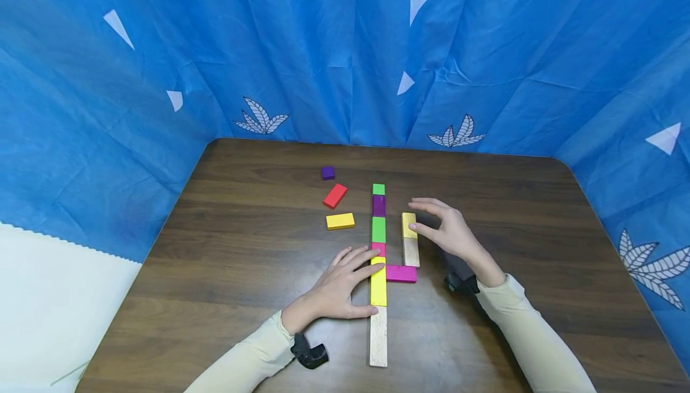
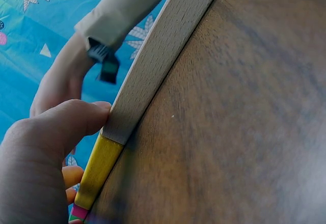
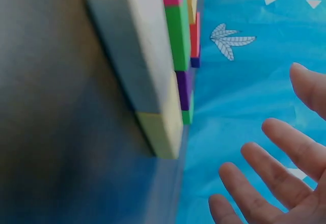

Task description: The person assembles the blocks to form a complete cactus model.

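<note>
A straight row of coloured blocks lies on the wooden table: a long plain wood block (image 1: 378, 339) nearest, then a yellow block (image 1: 379, 288), a pink block (image 1: 381, 250), and green and purple ones beyond. Spread across the yellow and pink blocks are the fingers of my left hand (image 1: 342, 285), its thumb touching the row near the plain-yellow joint. A magenta block (image 1: 401, 274) juts right from the row. From its far side run a short plain block (image 1: 411, 252) and a pale yellow block (image 1: 409, 225). Beside these, my right hand (image 1: 447, 231) hovers with fingers spread, holding nothing.
Left of the row lie a loose yellow block (image 1: 340, 221), a red block (image 1: 335, 196) and a small purple block (image 1: 327, 172). A blue curtain (image 1: 334, 51) hangs along the table's back and sides. Each wrist wears a black camera strap.
</note>
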### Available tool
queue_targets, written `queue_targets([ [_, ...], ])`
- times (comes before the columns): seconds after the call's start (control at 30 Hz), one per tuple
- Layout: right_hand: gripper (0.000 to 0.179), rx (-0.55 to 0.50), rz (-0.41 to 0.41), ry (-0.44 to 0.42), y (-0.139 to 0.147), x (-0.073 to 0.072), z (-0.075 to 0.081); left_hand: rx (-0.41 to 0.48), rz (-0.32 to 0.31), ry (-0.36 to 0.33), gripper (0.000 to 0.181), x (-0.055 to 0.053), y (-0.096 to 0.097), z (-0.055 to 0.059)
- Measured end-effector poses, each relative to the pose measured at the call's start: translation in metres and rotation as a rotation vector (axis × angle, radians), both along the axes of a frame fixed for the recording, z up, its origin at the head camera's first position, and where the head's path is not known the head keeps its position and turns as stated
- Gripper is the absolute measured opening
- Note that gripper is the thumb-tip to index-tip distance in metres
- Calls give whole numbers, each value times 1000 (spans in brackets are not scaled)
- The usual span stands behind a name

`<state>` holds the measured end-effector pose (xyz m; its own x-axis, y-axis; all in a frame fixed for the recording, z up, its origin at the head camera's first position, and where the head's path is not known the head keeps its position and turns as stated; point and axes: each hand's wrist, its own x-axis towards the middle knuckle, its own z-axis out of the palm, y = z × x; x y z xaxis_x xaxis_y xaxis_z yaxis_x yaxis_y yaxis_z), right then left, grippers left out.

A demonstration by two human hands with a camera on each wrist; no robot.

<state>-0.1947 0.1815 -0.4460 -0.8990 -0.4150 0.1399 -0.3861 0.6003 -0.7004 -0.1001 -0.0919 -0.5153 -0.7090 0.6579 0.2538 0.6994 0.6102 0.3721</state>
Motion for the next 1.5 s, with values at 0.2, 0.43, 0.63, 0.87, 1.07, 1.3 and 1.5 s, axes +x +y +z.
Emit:
queue_targets([
  [0.2, 51, -26, -39, -26, 9, 26, -16, 0, -4, -15, 78, 0, 1, 0],
  [0.43, 52, -51, -10, -10, 14, 37, -34, -5, 3, -25, 78, 1, 1, 0],
  [0.63, 53, -67, 59, 7, 14, 42, -42, 6, -4, -31, 78, 2, 2, 1],
  [0.87, 51, -59, 97, 23, 16, 43, -51, 8, -3, -68, 78, 2, 1, 0],
  [1.07, 52, -1, 89, 25, 17, 43, -53, 12, -7, -49, 78, 1, 0, 0],
  [1.3, 53, 19, 90, 42, 15, 41, -53, 14, -3, -41, 78, 0, -1, 1],
  [1.5, 52, 20, 91, 24, 15, 40, -53, 17, -5, -54, 78, 0, -1, 1],
])
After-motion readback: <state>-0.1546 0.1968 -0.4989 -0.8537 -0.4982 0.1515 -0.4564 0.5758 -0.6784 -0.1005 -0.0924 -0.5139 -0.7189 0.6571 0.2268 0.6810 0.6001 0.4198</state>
